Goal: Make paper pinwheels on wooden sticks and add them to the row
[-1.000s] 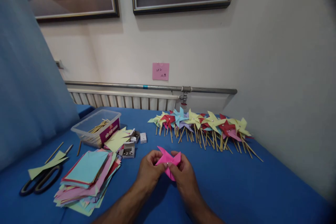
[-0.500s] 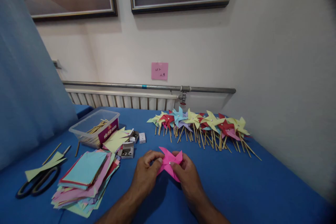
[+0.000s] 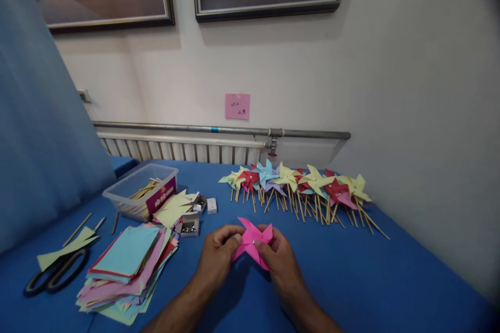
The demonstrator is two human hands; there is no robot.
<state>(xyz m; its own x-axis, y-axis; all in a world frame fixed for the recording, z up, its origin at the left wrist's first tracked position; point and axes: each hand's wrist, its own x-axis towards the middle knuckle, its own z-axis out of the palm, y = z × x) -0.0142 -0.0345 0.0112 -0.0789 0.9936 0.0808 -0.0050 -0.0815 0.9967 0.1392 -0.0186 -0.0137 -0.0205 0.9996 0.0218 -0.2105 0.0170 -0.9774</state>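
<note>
Both my hands pinch a pink paper pinwheel [image 3: 252, 241] just above the blue table [image 3: 371, 281]. My left hand [image 3: 219, 255] grips its left edge with curled fingers. My right hand [image 3: 279, 257] holds the right side, thumb near a small silver pin at the pinwheel's centre. The pinwheel has no stick on it that I can see.
A row of finished pinwheels on sticks [image 3: 304, 187] lies behind my hands. To the left are a stack of coloured paper squares [image 3: 127, 263], a small box of pins [image 3: 189, 225], a clear tub of sticks [image 3: 142, 188] and black scissors [image 3: 52, 270]. A radiator [image 3: 179, 148] runs along the wall.
The pinwheel and both hands have sunk slightly toward the table and turned a little; the grip of both hands is the same.
</note>
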